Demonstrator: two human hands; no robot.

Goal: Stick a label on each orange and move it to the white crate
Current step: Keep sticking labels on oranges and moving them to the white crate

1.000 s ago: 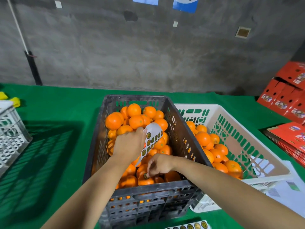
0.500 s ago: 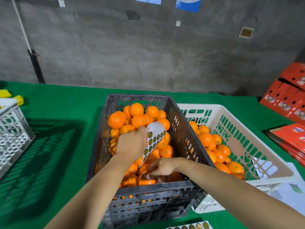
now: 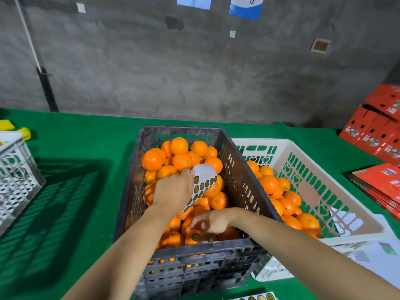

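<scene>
A dark grey crate (image 3: 236, 152) full of oranges (image 3: 181, 161) stands on the green table, with the white crate (image 3: 324, 169) touching its right side and holding several oranges (image 3: 268, 184). Over the dark crate my left hand (image 3: 173, 191) grips a curled white sticker sheet (image 3: 203, 180) printed with round labels. My right hand (image 3: 213, 221) is low at the crate's near end, its motion-blurred fingers loosely bent just above an orange (image 3: 194, 237) that carries a round label. That hand holds nothing I can see.
A second label sheet (image 3: 257, 297) lies at the table's near edge. Another white crate (image 3: 15, 169) stands at the far left. Red cartons (image 3: 376, 131) are stacked at the right, flat red cartons (image 3: 383, 182) below them. White papers (image 3: 378, 256) lie beside the white crate.
My right hand has lifted slightly off the near orange, uncovering the round label on it. The left hand and its sheet have stayed in place.
</scene>
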